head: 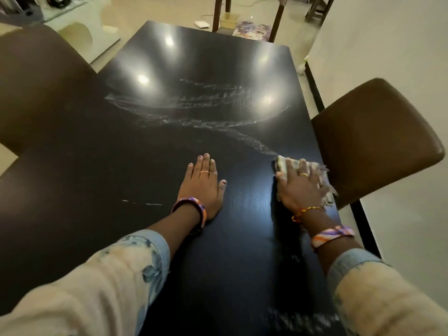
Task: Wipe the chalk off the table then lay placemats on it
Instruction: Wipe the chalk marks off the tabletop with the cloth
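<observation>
A long black table stretches away from me. White chalk smears curve across its middle and trail toward the right edge. A short chalk line lies near my left wrist, and more chalk marks show at the near right. My left hand lies flat on the tabletop with its fingers straight. My right hand presses a pale fringed cloth onto the table near the right edge, fingers spread over it. No placemats are on the table.
A brown padded chair stands close against the table's right side. Another brown chair is at the left, and its seat reaches the table edge. At the far end stand chair legs, a small box and a flowered cloth.
</observation>
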